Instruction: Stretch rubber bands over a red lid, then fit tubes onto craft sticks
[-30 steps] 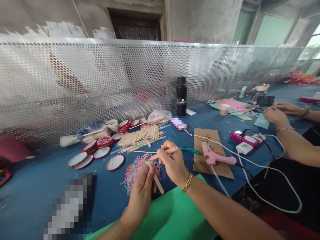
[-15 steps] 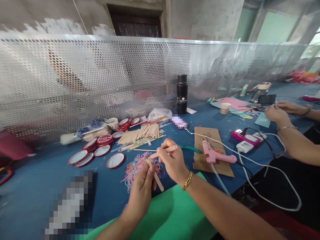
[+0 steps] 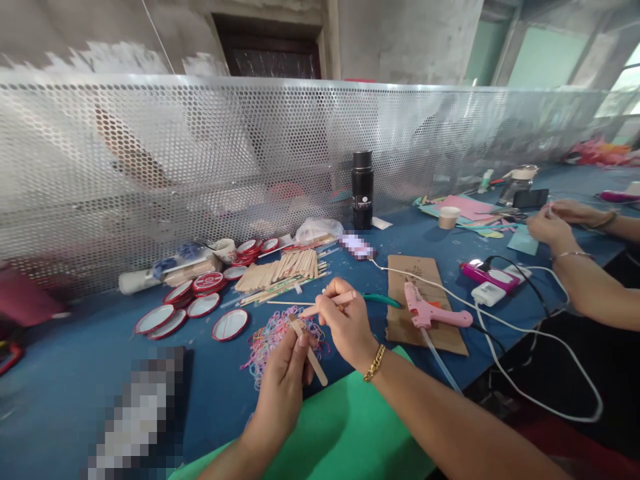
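My left hand [image 3: 286, 380] is closed around a wooden craft stick [image 3: 310, 352] that slants down to the right. My right hand [image 3: 345, 323], with a gold bracelet at the wrist, pinches a second wooden stick [image 3: 324, 306] that points left, its tip close to the first stick's top. Both hands hover over a heap of coloured rubber bands [image 3: 273, 337] on the blue table [image 3: 75, 373]. A green sheet [image 3: 340, 433] lies under my forearms.
A pile of wooden sticks [image 3: 280, 267] and several red-rimmed lids [image 3: 200, 303] lie behind the hands. To the right a pink glue gun [image 3: 433, 313] rests on cardboard [image 3: 420, 300], with green pliers [image 3: 380, 300], a black bottle [image 3: 362, 190] and cables. Another person's hands [image 3: 550, 223] work at far right.
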Demonstrator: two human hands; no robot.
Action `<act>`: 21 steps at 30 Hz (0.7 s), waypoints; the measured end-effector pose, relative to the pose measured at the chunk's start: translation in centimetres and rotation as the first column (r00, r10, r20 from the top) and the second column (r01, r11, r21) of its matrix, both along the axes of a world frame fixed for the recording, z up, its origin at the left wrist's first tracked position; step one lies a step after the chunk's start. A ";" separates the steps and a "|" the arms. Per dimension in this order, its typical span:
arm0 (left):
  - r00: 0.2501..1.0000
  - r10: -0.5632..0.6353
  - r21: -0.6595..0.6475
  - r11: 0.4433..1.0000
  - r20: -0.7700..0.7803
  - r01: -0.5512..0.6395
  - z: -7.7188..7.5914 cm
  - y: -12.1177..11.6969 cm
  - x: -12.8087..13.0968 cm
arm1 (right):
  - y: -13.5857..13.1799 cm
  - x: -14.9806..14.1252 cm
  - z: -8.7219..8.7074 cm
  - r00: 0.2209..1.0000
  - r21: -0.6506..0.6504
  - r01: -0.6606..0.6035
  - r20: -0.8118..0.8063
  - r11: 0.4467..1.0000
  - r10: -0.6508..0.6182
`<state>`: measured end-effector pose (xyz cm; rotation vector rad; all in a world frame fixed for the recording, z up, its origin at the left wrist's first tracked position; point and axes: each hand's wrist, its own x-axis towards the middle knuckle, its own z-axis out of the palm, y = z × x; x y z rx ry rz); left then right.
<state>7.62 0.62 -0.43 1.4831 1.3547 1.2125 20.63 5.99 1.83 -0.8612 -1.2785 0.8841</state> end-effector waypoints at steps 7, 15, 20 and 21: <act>1.000 -0.026 -0.033 0.999 -0.011 0.026 0.1 0.0 0.1 | -0.2 -0.2 -0.1 0.998 0.007 -0.059 0.003 0.998 0.059; 1.000 -0.019 -0.028 0.999 0.011 0.019 -0.2 0.1 0.0 | 0.0 0.0 -0.1 1.000 -0.008 -0.005 -0.002 1.000 0.005; 0.999 -0.031 -0.040 0.999 0.019 0.032 0.1 0.0 0.1 | 0.0 -0.1 0.0 0.998 -0.017 -0.062 0.007 0.998 0.062; 0.999 -0.028 -0.044 0.999 0.019 0.029 0.1 0.0 0.1 | 0.0 -0.1 0.0 0.999 -0.015 -0.050 0.015 0.999 0.050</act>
